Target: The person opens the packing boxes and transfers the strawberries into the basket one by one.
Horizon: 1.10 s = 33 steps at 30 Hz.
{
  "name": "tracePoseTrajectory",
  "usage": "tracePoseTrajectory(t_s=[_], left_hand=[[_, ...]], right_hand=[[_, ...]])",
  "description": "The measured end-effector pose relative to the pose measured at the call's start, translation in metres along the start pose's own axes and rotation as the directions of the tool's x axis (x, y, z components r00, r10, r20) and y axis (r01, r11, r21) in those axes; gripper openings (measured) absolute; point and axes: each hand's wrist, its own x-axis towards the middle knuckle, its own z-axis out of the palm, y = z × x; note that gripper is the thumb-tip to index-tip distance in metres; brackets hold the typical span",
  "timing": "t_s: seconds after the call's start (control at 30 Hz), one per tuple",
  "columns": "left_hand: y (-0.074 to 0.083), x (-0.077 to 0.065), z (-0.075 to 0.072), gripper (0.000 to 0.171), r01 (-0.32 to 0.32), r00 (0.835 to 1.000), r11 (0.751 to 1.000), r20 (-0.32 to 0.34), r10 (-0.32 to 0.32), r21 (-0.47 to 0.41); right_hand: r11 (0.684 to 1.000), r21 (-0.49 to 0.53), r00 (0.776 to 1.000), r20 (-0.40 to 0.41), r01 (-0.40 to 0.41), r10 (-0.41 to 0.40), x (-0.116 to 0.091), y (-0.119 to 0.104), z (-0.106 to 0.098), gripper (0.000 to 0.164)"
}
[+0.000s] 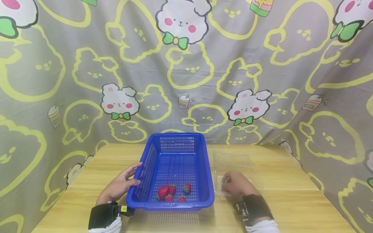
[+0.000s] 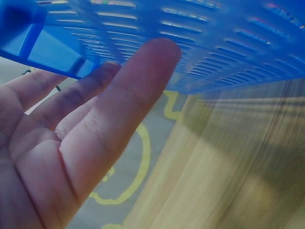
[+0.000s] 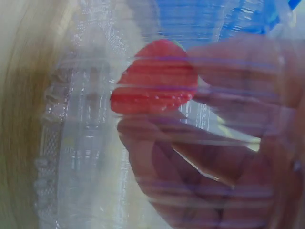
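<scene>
A blue plastic basket [image 1: 210, 183] holds several red strawberries [image 1: 163, 192] near its front end. My left hand [image 1: 118, 185] touches the basket's left side, its thumb [image 2: 128, 90] and fingers straight against the wall. To the basket's right lies a clear plastic box [image 1: 233, 158], and my right hand [image 1: 238, 183] is down in it. Between right thumb and fingertips I pinch a strawberry [image 3: 157, 78], seen through the clear plastic in the right wrist view; the head view hides it behind the hand.
The basket and box stand side by side on a wood-grain table [image 1: 84, 189]. A grey curtain [image 1: 157, 74] with cartoon figures hangs behind the table and along both sides.
</scene>
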Motion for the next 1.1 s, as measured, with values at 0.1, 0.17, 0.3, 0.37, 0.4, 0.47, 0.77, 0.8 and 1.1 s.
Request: tracePoseTrajectory(t_s=[0.1, 0.17, 0.3, 0.37, 0.4, 0.47, 0.77, 0.8, 1.1], left_hand=[[-0.0004, 0.0001, -0.0004, 0.069, -0.007, 1.0, 1.0, 0.007, 0.007, 0.002], [-0.0006, 0.0002, -0.0006, 0.069, -0.009, 1.0, 1.0, 0.008, 0.009, -0.002], [-0.0012, 0.0004, -0.0006, 0.069, -0.008, 1.0, 1.0, 0.01, 0.008, -0.01], [-0.0009, 0.0004, -0.0004, 0.069, -0.009, 1.0, 1.0, 0.012, 0.009, -0.013], [-0.0007, 0.0004, -0.0002, 0.069, -0.009, 1.0, 1.0, 0.011, 0.009, -0.013], [-0.0003, 0.0003, 0.0, 0.069, -0.004, 1.0, 1.0, 0.006, 0.004, -0.009], [0.0014, -0.0004, 0.0013, 0.07, 0.013, 1.0, 1.0, -0.013, -0.013, 0.008], [0.0014, -0.0004, 0.0013, 0.069, 0.012, 1.0, 1.0, -0.011, -0.012, 0.005], [0.0015, -0.0003, 0.0015, 0.069, 0.013, 1.0, 1.0, -0.024, -0.012, 0.022]], right_hand=[[1.0, 0.002, 1.0, -0.016, 0.009, -0.009, 0.0006, 0.0, -0.0001, 0.019], [1.0, 0.006, 1.0, -0.027, 0.004, -0.004, 0.0007, -0.0001, 0.0, 0.018], [1.0, 0.016, 0.999, -0.044, -0.001, 0.001, 0.0013, 0.0001, -0.001, 0.02], [1.0, 0.018, 0.999, -0.053, 0.004, -0.003, 0.0016, 0.0, -0.0017, 0.019], [1.0, 0.019, 0.998, -0.056, 0.009, -0.008, 0.002, 0.0001, -0.002, 0.019], [1.0, 0.023, 0.998, -0.06, 0.007, -0.005, 0.0021, 0.0001, -0.0024, 0.019], [0.999, 0.035, 0.997, -0.071, -0.01, 0.012, 0.002, -0.0016, -0.0019, 0.017], [0.999, 0.035, 0.997, -0.071, -0.014, 0.017, 0.002, -0.002, -0.0018, 0.016], [0.999, 0.04, 0.996, -0.085, 0.019, -0.015, -0.0002, -0.0061, -0.0058, 0.018]])
